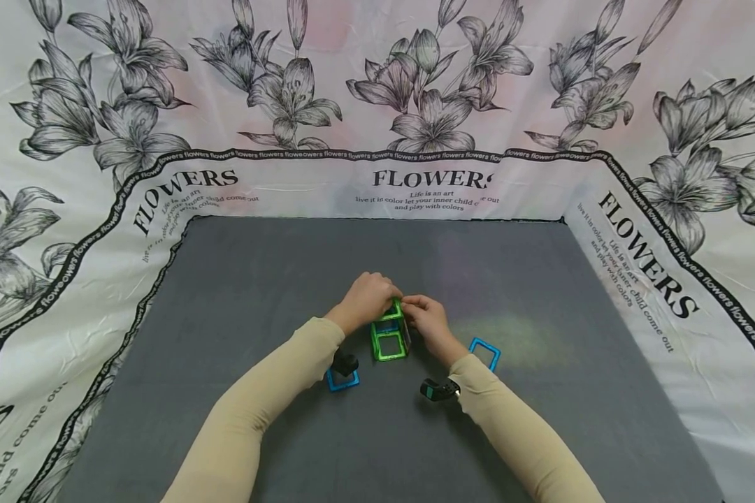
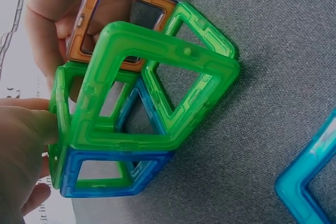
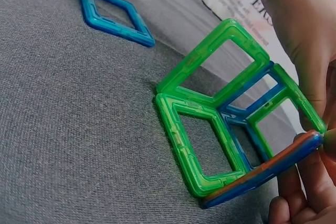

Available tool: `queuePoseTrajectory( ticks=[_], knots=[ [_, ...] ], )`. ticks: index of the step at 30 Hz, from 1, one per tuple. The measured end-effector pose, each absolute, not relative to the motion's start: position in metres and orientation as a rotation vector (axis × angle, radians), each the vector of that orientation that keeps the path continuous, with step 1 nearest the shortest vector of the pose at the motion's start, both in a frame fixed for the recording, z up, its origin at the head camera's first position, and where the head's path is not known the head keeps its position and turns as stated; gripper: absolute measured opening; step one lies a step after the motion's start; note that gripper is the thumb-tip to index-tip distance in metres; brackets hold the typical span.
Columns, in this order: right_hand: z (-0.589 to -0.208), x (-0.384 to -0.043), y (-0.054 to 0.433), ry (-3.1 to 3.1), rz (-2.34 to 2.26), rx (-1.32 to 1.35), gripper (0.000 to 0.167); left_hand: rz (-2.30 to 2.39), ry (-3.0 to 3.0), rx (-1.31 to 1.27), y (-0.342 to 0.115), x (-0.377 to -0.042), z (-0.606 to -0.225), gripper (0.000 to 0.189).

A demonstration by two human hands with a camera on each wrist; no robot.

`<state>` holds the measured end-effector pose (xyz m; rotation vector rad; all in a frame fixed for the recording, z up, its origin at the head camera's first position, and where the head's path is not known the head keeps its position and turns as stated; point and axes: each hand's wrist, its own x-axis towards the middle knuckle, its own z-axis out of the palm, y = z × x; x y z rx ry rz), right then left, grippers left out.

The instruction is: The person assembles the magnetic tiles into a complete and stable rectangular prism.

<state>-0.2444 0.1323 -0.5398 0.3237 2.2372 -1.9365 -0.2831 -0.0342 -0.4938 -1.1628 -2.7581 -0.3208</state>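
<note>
A small structure of square magnetic tile frames stands on the grey cloth in front of me, green tiles (image 1: 390,347) joined to blue ones (image 2: 115,156). On its right side stands an orange tile (image 2: 84,30) with a blue edge alongside it. My left hand (image 1: 369,299) pinches an upright green tile (image 2: 60,129) at the far end. Opposite it, my right hand (image 1: 429,323) holds the orange tile by a corner, its fingers (image 3: 310,177) partly hidden behind that tile. One green tile (image 3: 223,59) leans outward from the structure in the right wrist view.
Loose blue square tiles lie flat on either side: one (image 1: 343,386) below my left wrist, another (image 1: 495,348) partly behind my right forearm. A white flower-printed cloth (image 1: 327,188) rises around the grey surface (image 1: 277,265).
</note>
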Motion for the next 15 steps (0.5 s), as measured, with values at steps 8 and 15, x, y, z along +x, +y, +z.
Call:
queuePoseTrajectory(
  ticks=[8,15],
  knots=[
    [-0.540,-0.242,0.130,2.261,-1.925,0.326,0.025,-0.341,-2.965,-1.013,-0.036,-0.288,-0.488,0.032],
    [-0.537,-0.241,0.129,2.273,-1.934,0.344,0.025,-0.363,-3.075,-0.954,-0.041,-0.292,-0.472,0.013]
  ],
)
